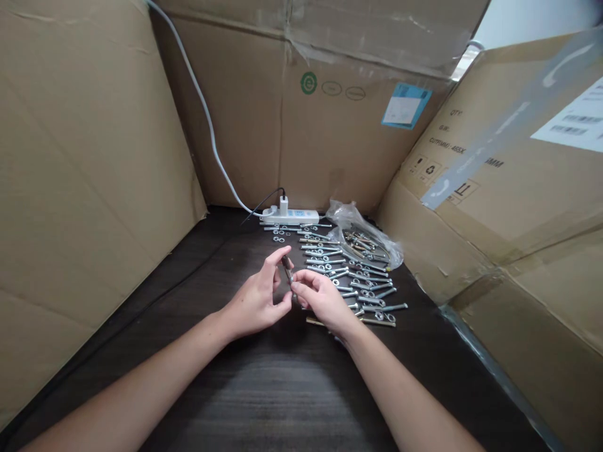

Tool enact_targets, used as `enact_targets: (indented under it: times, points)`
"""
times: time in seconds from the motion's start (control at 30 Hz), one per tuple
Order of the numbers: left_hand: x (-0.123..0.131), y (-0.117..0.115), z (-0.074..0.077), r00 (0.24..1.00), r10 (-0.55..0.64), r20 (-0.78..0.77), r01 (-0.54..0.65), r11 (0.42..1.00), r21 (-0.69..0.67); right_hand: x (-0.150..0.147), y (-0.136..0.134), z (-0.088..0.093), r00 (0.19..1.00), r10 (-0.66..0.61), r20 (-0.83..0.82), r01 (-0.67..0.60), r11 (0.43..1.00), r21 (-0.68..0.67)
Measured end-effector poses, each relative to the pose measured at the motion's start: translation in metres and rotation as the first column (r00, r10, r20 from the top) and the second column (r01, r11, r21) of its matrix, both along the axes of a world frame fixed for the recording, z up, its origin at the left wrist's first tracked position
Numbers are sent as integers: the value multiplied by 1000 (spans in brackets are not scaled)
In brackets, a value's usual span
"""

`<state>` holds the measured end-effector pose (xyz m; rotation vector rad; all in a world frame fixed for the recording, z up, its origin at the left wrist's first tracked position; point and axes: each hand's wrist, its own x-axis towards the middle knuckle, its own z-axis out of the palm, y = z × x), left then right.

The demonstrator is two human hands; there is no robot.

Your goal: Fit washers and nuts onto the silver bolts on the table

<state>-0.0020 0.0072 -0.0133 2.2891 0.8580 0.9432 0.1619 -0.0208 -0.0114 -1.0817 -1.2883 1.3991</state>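
Observation:
Between my two hands, above the dark table, is a slim metal bolt, tilted, with its upper end looking dark brown. My left hand has its index fingertip at the bolt's upper end and its thumb near the lower end. Lower down the shaft, the thumb and fingers of my right hand pinch it. Part of the bolt is hidden by the fingers. Rows of silvery bolts with sleeves, nuts and washers lie beyond and beside my right hand. A brass-coloured sleeve lies just under that hand.
A white power strip with a plugged-in adapter stands at the back. A clear plastic bag of loose hardware lies to its right. Cardboard walls enclose the table on three sides. A black cable runs along the left.

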Motion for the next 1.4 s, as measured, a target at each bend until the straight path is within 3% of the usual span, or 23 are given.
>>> enact_targets:
  times: [0.13,0.43,0.73,1.0,1.2,1.4]
  points:
    - [-1,2,-1,997,-36,-73,36,999,-5,-1,0,-2,998,31,-54,-34,998,-48]
    - [-2,8,-1,998,48,-47,-44,996,71,4,3,-2,997,-30,-64,27,998,-59]
    - [-3,8,4,985,92,-145,-68,985,160,0,0,-2,998,-32,-53,28,997,-69]
    - [-3,7,1,991,79,-109,-57,978,198,1,-2,1,967,-167,191,125,968,216]
    - [-1,10,-7,1000,30,-9,-28,975,221,-1,-4,-6,964,-148,221,80,955,287]
    - [2,6,-7,996,46,-80,-22,958,284,-2,-6,-1,975,-137,175,72,939,336]
